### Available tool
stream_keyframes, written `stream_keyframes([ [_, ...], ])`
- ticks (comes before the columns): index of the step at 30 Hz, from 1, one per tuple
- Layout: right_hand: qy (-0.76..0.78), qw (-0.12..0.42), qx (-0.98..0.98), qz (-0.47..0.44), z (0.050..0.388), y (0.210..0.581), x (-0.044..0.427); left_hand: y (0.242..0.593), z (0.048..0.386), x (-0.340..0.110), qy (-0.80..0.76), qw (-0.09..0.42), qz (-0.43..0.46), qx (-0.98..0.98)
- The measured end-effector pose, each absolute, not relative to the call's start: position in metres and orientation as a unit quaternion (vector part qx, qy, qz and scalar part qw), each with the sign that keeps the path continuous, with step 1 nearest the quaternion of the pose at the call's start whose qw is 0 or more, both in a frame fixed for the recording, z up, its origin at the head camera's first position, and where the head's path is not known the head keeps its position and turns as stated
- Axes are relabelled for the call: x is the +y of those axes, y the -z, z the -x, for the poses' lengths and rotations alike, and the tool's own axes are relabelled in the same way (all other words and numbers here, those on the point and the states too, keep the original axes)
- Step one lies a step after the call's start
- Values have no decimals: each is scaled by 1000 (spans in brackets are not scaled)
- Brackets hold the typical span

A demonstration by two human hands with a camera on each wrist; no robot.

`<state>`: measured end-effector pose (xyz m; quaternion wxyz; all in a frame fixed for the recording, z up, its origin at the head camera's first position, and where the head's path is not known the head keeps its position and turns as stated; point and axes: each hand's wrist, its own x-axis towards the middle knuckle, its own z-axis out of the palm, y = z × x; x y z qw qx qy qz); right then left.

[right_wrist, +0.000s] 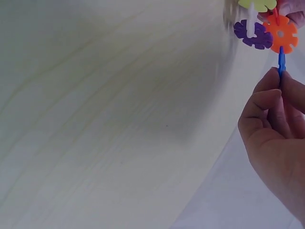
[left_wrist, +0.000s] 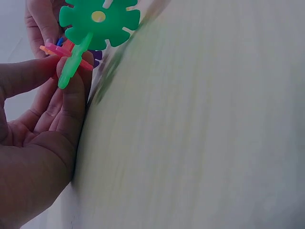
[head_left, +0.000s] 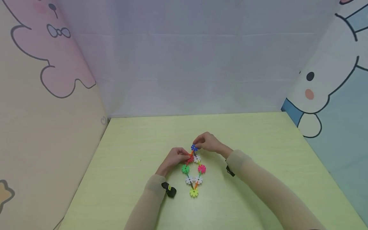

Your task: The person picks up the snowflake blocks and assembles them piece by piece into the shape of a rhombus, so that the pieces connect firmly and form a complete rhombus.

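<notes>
A closed ring of slotted plastic snowflake discs stands over the middle of the table. My left hand (head_left: 174, 157) pinches a red disc (head_left: 190, 158) on its upper left side. At the far tip, my right hand (head_left: 210, 142) pinches a blue disc (head_left: 194, 148) between thumb and fingers. In the right wrist view the blue disc (right_wrist: 281, 63) meets the edge of an orange disc (right_wrist: 281, 34), beside a purple one (right_wrist: 252, 36). A green disc (head_left: 185, 169) hangs below the left hand, and a pink disc (head_left: 202, 168) sits opposite. The yellow disc (head_left: 194, 192) forms the near end.
The pale yellow-green table (head_left: 115, 191) extends around both hands. A pale curtain (head_left: 184, 64) hangs behind its far edge, with cartoon-printed panels (head_left: 43, 127) at the sides. Black straps (head_left: 169, 189) sit on the wrists.
</notes>
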<state>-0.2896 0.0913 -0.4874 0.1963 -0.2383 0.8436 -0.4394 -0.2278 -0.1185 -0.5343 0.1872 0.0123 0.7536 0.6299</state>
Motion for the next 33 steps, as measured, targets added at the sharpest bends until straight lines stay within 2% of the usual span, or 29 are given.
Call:
stream_keyframes([
  [16, 411, 179, 859, 247, 284, 477, 84, 532, 226, -117, -629, 183, -7, 756],
  [33, 409, 167, 862, 247, 282, 483, 85, 527, 233, -110, -647, 191, -1, 738],
])
